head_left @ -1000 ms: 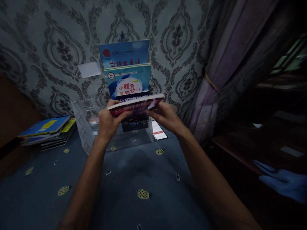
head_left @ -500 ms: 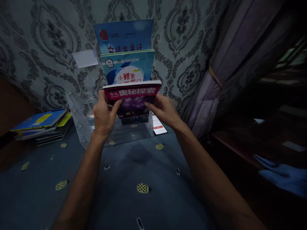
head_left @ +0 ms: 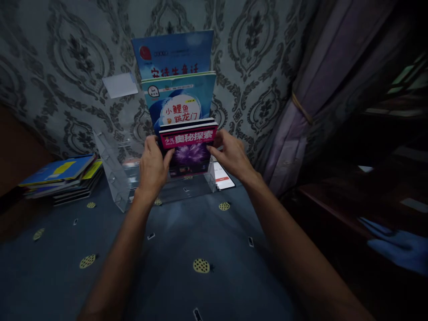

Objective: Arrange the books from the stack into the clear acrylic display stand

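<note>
A magazine with a magenta title band and a purple burst on its cover (head_left: 190, 154) stands in the front tier of a clear acrylic rack (head_left: 115, 178). My left hand (head_left: 154, 165) grips its left edge, thumb on the cover. On the opposite edge, my right hand (head_left: 230, 154) holds it the same way. Just behind its top edge shows another dark-topped book. Further back and higher rise a teal book with a white oval (head_left: 180, 98) and a blue book (head_left: 174, 51), both upright. The lower fingers of both hands are partly hidden.
A stack of books (head_left: 63, 176) lies left of the rack. A lit phone (head_left: 223, 176) rests by its right side. Behind are patterned wallpaper and a tied purple curtain (head_left: 290, 133). A white card (head_left: 120, 84) shows at upper left. The table has a dark pineapple-print cloth (head_left: 167, 285).
The magazine has come down and back into the front of the rack, its cover now facing me more upright. Both hands moved with it and keep their hold.
</note>
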The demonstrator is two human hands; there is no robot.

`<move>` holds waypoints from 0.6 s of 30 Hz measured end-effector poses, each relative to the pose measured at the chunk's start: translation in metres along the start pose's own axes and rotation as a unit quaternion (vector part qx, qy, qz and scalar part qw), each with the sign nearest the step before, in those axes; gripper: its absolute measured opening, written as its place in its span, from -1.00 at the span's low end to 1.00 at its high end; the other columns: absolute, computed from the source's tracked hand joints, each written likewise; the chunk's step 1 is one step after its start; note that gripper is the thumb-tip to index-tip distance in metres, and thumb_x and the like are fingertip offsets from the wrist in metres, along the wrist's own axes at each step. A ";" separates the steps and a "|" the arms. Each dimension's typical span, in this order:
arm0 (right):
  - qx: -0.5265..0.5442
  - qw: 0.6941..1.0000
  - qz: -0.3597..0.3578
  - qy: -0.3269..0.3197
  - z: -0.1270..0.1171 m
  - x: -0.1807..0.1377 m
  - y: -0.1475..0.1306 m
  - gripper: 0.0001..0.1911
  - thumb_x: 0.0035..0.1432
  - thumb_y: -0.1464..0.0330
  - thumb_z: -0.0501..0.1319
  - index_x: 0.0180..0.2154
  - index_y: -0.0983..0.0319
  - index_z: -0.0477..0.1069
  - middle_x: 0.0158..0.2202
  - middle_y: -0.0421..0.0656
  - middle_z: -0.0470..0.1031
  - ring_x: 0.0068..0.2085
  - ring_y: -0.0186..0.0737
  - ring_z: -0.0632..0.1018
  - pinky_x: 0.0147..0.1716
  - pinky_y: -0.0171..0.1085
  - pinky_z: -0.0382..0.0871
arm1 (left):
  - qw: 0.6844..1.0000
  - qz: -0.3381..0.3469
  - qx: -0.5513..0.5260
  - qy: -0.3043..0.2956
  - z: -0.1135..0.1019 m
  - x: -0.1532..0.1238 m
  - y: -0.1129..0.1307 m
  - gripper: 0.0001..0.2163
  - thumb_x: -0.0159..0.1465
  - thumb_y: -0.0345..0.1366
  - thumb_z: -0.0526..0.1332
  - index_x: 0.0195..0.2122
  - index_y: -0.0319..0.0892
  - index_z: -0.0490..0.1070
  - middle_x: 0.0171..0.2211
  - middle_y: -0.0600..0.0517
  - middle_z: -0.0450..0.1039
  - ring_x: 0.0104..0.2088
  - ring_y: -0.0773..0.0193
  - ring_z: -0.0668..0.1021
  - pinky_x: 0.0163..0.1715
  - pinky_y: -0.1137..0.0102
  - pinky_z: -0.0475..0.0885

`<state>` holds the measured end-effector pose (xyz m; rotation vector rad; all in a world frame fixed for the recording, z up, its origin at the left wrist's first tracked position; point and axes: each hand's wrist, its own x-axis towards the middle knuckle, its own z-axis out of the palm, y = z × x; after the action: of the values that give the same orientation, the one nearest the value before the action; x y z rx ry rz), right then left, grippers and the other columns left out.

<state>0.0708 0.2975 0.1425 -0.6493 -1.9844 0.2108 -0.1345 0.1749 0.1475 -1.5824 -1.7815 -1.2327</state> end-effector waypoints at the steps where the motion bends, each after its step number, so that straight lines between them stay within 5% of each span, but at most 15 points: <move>1: -0.003 1.000 0.016 0.006 0.001 0.000 0.000 -0.78 0.19 0.27 0.25 -0.13 0.19 0.37 -0.29 -0.12 0.54 -0.26 -0.04 0.55 -0.22 -0.08 0.45 | 1.000 -0.012 -0.002 -0.013 0.001 -0.001 0.000 -0.64 0.37 -0.19 0.21 0.09 -0.17 0.14 -0.11 -0.11 0.49 -0.15 0.08 0.62 -0.11 0.19 0.51; 9: -0.008 0.999 0.032 -0.023 0.002 0.000 -0.001 -0.79 0.22 0.33 0.19 -0.11 0.21 0.46 -0.24 -0.07 0.59 -0.22 -0.05 0.58 -0.26 -0.13 0.42 | 0.985 -0.065 0.085 -0.138 0.001 -0.004 0.011 -0.85 0.43 -0.27 0.10 -0.07 -0.23 0.25 -0.29 -0.19 0.57 -0.21 -0.07 0.65 -0.22 0.20 0.50; 18: -0.069 0.998 0.004 0.013 0.010 -0.001 -0.001 -0.79 0.24 0.39 0.09 -0.20 0.23 0.49 -0.26 0.00 0.59 -0.22 0.00 0.55 -0.23 -0.13 0.38 | 0.972 -0.088 0.165 -0.145 0.006 -0.008 0.027 -0.82 0.47 -0.30 0.04 -0.01 -0.30 0.25 -0.22 -0.26 0.58 -0.19 -0.08 0.67 -0.29 0.27 0.48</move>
<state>0.0620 0.2977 0.1375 -0.7452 -1.9837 0.0702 -0.1055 0.1739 0.1467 -1.4920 -2.2174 -0.7464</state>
